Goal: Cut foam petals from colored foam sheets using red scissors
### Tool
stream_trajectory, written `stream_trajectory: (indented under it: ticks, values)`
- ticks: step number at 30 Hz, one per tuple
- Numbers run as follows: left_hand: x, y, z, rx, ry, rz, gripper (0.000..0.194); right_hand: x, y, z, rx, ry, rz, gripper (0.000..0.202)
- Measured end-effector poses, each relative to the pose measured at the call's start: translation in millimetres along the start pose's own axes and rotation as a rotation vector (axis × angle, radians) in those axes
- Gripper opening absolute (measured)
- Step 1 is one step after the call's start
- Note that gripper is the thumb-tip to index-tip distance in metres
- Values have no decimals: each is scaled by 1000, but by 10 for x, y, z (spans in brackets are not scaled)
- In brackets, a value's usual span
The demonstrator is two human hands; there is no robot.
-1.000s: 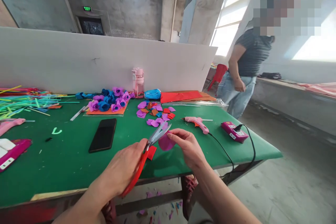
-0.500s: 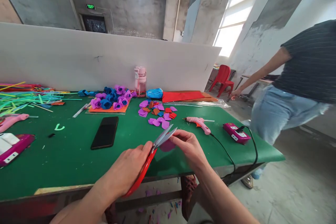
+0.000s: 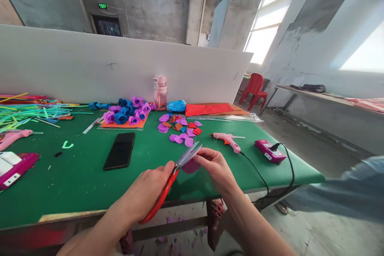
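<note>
Gripping red-handled scissors [image 3: 172,178] in the left hand [image 3: 144,196], blades slightly parted, the person pinches what looks like a purple foam petal [image 3: 190,167] with the right hand [image 3: 217,170].

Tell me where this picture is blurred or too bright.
In the head view, the windows glare white; a person's leg at lower right is motion-smeared; the scissors and both hands stay sharp; edges bend from the wide lens.
</note>
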State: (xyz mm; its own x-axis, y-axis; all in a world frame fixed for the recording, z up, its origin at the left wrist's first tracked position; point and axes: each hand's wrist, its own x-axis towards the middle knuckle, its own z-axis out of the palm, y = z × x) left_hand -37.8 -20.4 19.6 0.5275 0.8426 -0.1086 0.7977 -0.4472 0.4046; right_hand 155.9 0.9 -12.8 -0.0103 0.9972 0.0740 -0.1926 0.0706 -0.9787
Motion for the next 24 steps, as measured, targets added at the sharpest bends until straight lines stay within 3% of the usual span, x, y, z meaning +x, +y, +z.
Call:
stream_trajectory:
  ticks: [11, 15, 19, 22, 24]
  values:
    - [-19, -57, 48, -48, 31, 35, 26, 8, 16, -12, 40, 2, 4, 20]
    - [-5, -108, 141, -194, 55, 48, 17, 18, 26, -28, 49, 26, 0, 19]
    - [104, -228, 232, -421, 263, 51, 17, 39, 30, -41, 72, 74, 4, 18]
    - [199, -343, 211, -409, 453, 85, 32, 80, 39, -72, 200, 169, 22, 19]
    - [233, -405, 173, -324, 486, 72, 35, 119, 38, -116, 317, 237, 39, 20]
